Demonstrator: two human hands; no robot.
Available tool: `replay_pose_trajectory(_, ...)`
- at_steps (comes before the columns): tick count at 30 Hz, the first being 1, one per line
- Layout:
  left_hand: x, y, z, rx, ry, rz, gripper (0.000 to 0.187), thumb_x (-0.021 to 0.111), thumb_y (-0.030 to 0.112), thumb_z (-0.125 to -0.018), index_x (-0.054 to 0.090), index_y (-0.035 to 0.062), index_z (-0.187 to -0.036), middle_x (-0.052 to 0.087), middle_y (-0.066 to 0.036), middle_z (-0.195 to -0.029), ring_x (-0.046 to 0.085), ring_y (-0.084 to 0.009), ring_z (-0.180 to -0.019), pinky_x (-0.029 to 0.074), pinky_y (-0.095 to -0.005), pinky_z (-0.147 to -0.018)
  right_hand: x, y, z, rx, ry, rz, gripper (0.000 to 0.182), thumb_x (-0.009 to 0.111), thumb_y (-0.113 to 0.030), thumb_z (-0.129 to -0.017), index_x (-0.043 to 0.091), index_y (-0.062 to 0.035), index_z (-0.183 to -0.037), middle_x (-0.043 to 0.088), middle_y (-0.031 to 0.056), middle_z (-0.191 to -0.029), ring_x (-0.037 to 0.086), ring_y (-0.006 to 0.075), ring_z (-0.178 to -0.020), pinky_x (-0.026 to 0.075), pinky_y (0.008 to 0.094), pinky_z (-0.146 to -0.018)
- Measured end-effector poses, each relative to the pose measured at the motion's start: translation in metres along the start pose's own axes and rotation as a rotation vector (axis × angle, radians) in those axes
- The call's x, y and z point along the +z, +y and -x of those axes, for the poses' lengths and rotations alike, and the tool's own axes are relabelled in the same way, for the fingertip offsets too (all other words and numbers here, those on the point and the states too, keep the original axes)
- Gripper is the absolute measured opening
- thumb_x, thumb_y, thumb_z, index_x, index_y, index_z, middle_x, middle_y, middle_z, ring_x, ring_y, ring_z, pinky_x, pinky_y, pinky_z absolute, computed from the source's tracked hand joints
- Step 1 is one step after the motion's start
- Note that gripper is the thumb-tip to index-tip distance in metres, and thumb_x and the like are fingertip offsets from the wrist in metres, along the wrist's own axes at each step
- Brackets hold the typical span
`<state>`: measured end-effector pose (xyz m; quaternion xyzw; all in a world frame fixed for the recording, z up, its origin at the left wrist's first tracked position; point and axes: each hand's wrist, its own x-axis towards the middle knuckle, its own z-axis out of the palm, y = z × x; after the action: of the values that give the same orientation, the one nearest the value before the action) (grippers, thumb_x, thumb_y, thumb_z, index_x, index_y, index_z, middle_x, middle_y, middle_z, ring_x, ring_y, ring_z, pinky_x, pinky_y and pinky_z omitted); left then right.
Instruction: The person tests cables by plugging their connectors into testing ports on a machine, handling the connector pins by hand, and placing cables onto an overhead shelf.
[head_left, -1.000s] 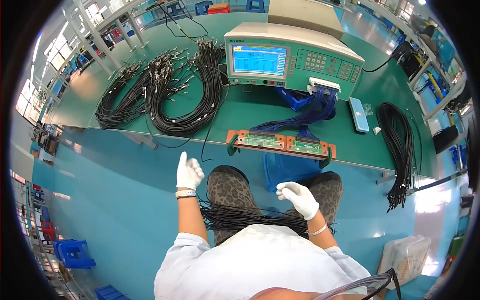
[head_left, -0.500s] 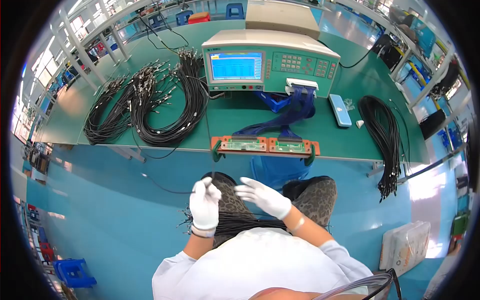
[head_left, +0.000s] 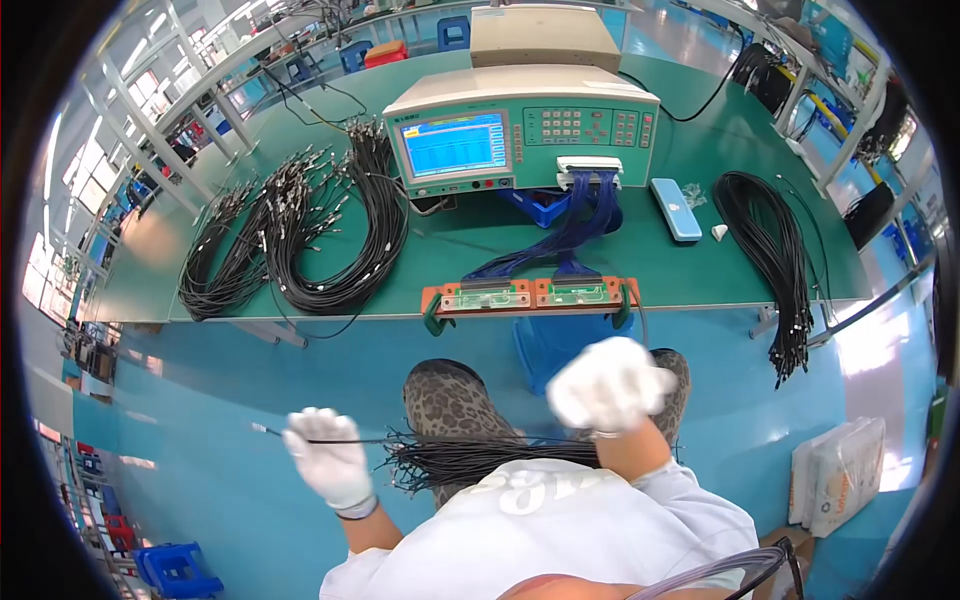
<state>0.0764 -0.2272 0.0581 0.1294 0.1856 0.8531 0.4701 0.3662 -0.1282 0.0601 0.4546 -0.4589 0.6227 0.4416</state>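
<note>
The left hand has swung out to the side, its fingers gripping one black cable pulled from the bundle on the lap, while the right hand, now blurred, cannot be told open or closed.

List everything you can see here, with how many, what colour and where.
Green-fronted test machine with blue screen: one, back of the green table.
Orange connector fixture: one, front table edge.
Blue ribbon cables: one bunch, machine to fixture.
Looped black cable bundles: several, table left.
Black cable bundle: one, hanging over table right.
Light blue case: one, right of machine.
Black cables on lap: one bunch.
Left hand: white glove, grip on one thin black cable.
Right hand: white glove, blurred, above lap.
</note>
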Motion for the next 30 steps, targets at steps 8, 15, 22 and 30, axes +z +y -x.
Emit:
replay_pose_trajectory(8, -0.101, 0.07, -0.109, -0.13, -0.157, 0.052, 0.026, 0.038, 0.029, -0.096, 0.057, 0.012, -0.101, 0.052, 0.002, -0.069, 0.046, -0.0077, -0.055, 0.038, -0.0197, -0.05, 0.11, -0.187, 0.065, -0.318, 1.064, 0.599, 0.033, 0.038, -0.029, -0.096, 0.058, -0.0041, -0.103, 0.038, -0.0058, -0.049, 0.022, 0.0037, -0.037, 0.018, 0.021, -0.035)
replay_pose_trajectory(15, -0.026, 0.019, -0.147, 0.482, 0.329, -0.152, 0.027, 0.04, 0.041, -0.09, 0.053, 0.0171, -0.089, 0.038, 0.007, -0.06, 0.026, -0.0059, -0.042, 0.018, -0.0206, -0.034, 0.138, -0.255, 0.146, -0.83, 1.748, 0.921, 0.03, 0.037, -0.029, -0.096, 0.058, -0.0071, -0.1, 0.033, -0.0064, -0.05, 0.021, 0.0052, -0.038, 0.018, 0.0205, -0.034)
replay_pose_trajectory(22, 0.065, -0.056, -0.136, 0.516, -0.007, -0.512, 0.016, 0.04, 0.02, -0.093, 0.052, 0.0104, -0.096, 0.034, 0.007, -0.061, 0.026, -0.0021, -0.046, 0.019, -0.0156, -0.037, 0.087, -0.207, 0.075, -0.781, 1.643, 1.946, 0.015, 0.045, -0.017, -0.088, 0.056, -0.0088, -0.095, 0.042, -0.003, -0.06, 0.031, 0.0047, -0.045, 0.022, 0.018, -0.035)
replay_pose_trajectory(30, 0.036, -0.21, -0.012, -0.258, -0.337, -0.399, 0.022, 0.043, 0.019, -0.094, 0.053, 0.0074, -0.109, 0.055, 0.0, -0.07, 0.039, -0.0054, -0.048, 0.031, -0.0173, -0.042, 0.003, -0.029, 0.094, -0.039, 1.457, 1.26, 0.019, 0.041, -0.019, -0.096, 0.052, -0.0054, -0.104, 0.051, 0.002, -0.067, 0.039, 0.0072, -0.049, 0.034, 0.0198, -0.043)
